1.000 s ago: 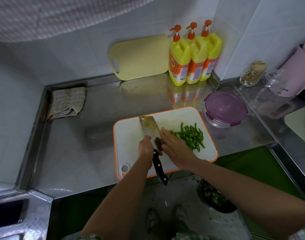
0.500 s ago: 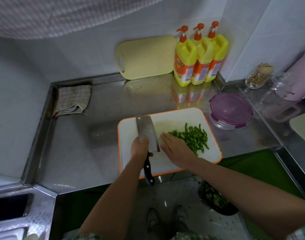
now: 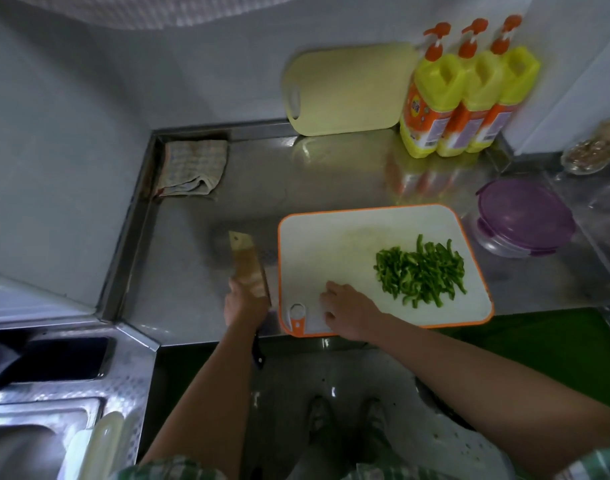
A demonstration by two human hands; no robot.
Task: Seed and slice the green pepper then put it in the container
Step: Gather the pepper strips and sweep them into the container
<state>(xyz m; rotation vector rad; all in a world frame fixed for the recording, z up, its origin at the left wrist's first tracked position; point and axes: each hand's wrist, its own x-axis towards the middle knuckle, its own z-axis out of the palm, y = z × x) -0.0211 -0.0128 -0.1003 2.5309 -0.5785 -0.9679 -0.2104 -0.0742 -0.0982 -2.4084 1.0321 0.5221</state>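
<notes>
Left hand (image 3: 244, 303) grips cleaver (image 3: 249, 268) by the handle, over steel counter (image 3: 262, 174) just left of cutting board (image 3: 331, 244). Right hand (image 3: 348, 308) rests on the board's near-left part, fingers loose, holding nothing. Green pepper strips (image 3: 421, 271) piled on the board's right half. Purple-lidded container (image 3: 525, 216) just right of the board, lid on.

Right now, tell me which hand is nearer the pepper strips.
Right. The right hand rests on the board just left of the pepper strips; the left hand grips the cleaver off the board, farther left.
</notes>
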